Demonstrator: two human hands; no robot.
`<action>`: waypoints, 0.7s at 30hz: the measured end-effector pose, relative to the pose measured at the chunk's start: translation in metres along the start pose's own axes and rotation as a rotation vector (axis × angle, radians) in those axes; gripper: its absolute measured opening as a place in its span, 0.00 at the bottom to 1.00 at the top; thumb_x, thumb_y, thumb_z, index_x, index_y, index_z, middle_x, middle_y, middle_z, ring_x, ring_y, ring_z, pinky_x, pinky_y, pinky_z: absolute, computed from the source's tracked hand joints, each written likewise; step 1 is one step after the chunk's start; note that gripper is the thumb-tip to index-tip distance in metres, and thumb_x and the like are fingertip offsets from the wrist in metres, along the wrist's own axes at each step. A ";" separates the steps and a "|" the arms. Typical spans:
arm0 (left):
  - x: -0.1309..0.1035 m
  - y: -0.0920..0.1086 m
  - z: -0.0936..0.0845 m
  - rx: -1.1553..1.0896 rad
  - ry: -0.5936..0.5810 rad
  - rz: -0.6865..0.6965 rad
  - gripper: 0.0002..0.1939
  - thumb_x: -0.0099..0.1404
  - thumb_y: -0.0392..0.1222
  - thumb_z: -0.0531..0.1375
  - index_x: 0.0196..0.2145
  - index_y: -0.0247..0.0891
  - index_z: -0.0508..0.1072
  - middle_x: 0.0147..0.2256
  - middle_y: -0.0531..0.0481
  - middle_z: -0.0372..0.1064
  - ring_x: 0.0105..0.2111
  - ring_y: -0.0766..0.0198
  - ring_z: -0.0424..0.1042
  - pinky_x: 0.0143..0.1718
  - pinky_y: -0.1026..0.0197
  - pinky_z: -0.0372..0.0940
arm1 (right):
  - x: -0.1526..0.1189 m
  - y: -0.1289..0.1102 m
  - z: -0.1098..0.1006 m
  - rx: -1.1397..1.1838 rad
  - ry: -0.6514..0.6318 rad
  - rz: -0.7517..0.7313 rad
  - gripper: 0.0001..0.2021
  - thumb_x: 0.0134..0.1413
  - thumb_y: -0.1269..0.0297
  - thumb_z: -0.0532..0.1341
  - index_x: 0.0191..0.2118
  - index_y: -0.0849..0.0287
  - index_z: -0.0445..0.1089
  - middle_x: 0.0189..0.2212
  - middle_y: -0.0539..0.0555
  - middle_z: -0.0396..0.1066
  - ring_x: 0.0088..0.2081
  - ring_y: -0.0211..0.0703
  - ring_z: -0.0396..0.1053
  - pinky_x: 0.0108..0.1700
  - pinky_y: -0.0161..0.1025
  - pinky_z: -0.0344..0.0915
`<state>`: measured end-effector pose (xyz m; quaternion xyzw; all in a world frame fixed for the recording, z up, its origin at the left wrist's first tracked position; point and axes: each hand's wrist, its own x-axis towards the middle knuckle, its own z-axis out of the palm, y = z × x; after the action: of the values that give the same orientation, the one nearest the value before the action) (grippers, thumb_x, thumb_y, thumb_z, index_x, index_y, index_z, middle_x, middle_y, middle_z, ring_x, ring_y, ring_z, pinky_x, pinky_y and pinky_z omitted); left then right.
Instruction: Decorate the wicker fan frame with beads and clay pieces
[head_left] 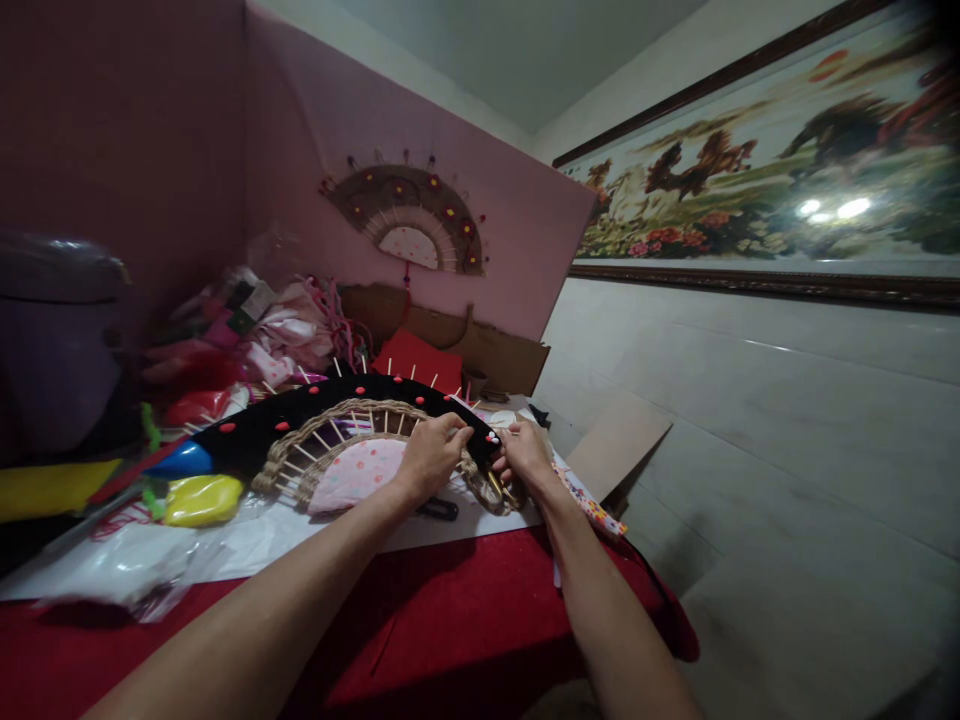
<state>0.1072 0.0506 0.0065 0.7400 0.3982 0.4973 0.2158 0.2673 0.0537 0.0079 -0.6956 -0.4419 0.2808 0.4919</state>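
Observation:
A handmade fan (330, 400) lies spread before me, with a black band, red dots, pale sticks, woven cord and a spotted pink half-round centre (356, 475). Over the fan's right part is my left hand (435, 460), fingers pinched together; what they hold, if anything, is hidden. My right hand (529, 458) is at the right end of the band, its fingers curled closed. Small white balls (493, 437) show beside its fingertips, and I cannot tell whether they are gripped. Below them, a loop of cord (487, 490) and a gold-coloured piece lie partly covered by the right hand.
Yellow clay in a packet (202, 500), a clear bag of white material (124, 565) and a blue cone-shaped piece (180, 460) lie left. Pink bags (289, 325) pile up behind. A finished fan (412, 215) hangs on the pink board. Red cloth (442, 600) covers the table's front.

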 end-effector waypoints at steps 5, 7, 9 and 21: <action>0.001 0.000 0.001 0.033 0.008 0.004 0.11 0.60 0.43 0.55 0.28 0.37 0.75 0.24 0.52 0.71 0.25 0.66 0.66 0.28 0.65 0.54 | -0.005 -0.004 -0.007 0.194 -0.148 0.063 0.08 0.58 0.64 0.56 0.31 0.63 0.63 0.14 0.45 0.61 0.11 0.29 0.59 0.11 0.24 0.53; 0.001 0.000 0.001 0.057 0.011 0.019 0.10 0.60 0.42 0.55 0.29 0.37 0.75 0.24 0.51 0.71 0.25 0.66 0.66 0.29 0.65 0.54 | -0.006 -0.005 -0.011 0.268 -0.209 0.096 0.09 0.58 0.63 0.56 0.30 0.63 0.64 0.15 0.46 0.62 0.12 0.29 0.60 0.12 0.23 0.52; 0.000 -0.001 0.001 0.082 0.003 0.037 0.10 0.60 0.42 0.55 0.28 0.37 0.74 0.24 0.51 0.71 0.25 0.66 0.66 0.29 0.65 0.54 | -0.007 -0.006 -0.013 0.327 -0.250 0.128 0.08 0.58 0.64 0.56 0.31 0.63 0.64 0.17 0.48 0.64 0.15 0.30 0.63 0.13 0.23 0.54; -0.002 0.001 -0.001 0.136 -0.014 0.056 0.11 0.61 0.43 0.54 0.30 0.38 0.75 0.26 0.50 0.72 0.27 0.64 0.68 0.30 0.64 0.55 | -0.007 -0.004 -0.013 0.493 -0.311 0.169 0.04 0.55 0.75 0.55 0.31 0.64 0.64 0.18 0.48 0.66 0.16 0.30 0.66 0.14 0.23 0.59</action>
<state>0.1069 0.0485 0.0068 0.7672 0.4087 0.4696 0.1542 0.2731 0.0425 0.0160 -0.5384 -0.3710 0.5225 0.5472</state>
